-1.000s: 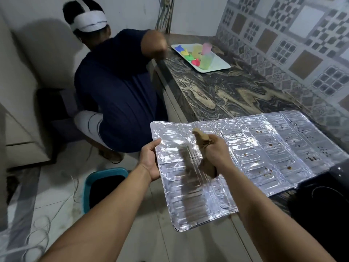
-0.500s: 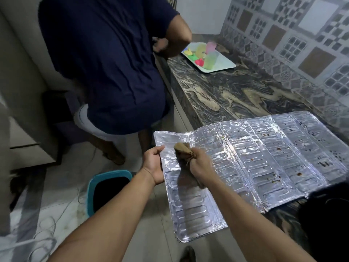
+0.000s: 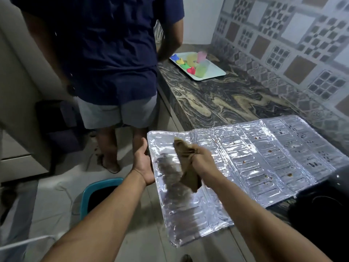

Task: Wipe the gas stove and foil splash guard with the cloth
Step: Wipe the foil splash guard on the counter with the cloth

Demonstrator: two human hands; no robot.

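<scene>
While a second person point(image 3: 105, 59) in a dark blue shirt and pale shorts stands beyond it with their back turned, the left hand point(image 3: 142, 164) holds the left edge of the foil splash guard point(image 3: 245, 167), its thumb on top of the foil; the fingers beneath are hidden. Below this hand, on the floor, sits a teal-rimmed bin point(image 3: 98, 195). Just to its right, the right hand point(image 3: 203, 161) is clenched around a bunched brown cloth point(image 3: 186, 159), pressing it on the foil. The guard spreads rightward from both hands across the marbled counter point(image 3: 226, 99), its far panels speckled with brown spots. Well beyond the right hand, a tray point(image 3: 213, 71) carries coloured cups. At lower right, a dark object covers the guard's corner; I cannot tell what it is.
</scene>
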